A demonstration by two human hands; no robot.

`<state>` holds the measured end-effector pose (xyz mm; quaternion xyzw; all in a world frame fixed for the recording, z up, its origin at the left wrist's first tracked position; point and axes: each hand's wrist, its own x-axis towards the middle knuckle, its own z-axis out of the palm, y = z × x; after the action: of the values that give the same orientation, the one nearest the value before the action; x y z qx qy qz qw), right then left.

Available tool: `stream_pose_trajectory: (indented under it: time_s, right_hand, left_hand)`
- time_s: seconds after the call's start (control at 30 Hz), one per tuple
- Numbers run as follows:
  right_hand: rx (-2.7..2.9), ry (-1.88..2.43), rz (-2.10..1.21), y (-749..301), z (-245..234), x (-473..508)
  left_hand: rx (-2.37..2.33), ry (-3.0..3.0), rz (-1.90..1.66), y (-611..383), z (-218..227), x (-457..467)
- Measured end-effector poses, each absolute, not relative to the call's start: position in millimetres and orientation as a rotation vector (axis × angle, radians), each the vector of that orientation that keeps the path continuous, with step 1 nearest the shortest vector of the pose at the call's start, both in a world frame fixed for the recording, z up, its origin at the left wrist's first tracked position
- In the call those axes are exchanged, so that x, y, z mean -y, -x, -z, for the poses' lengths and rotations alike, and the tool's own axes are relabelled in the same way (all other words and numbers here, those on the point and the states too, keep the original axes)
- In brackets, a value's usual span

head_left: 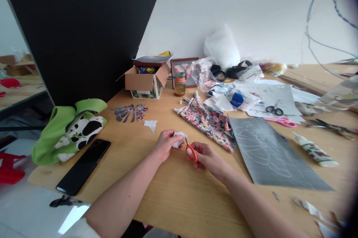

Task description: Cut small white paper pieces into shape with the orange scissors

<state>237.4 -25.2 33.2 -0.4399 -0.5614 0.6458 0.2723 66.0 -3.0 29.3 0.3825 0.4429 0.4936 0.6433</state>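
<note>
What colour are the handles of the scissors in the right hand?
Orange handles on the scissors, clear in the head view.

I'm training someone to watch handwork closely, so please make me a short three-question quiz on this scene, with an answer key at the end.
1. Open question: Which of the two hands holds the small metal scissors with orange handles?
2. True or false: The flat, black, rectangular phone lies beside the green fabric item with a panda design.
3. Fill the gap: The rectangular grey sheet bears a pattern of ____ lines.

Key:
1. The right hand; the left hand holds a small, thin white piece.
2. True.
3. White.
</note>
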Motion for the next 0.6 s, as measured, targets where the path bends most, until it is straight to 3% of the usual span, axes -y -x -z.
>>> stream_pose_trajectory:
  time_s: [0.6]
  right_hand:
    - [1.532, 1.179, -1.704, -237.0, -33.5, 25.2]
  left_hand:
    - [-1.036, -0.879, -1.124, -66.5, -29.8, 2.9]
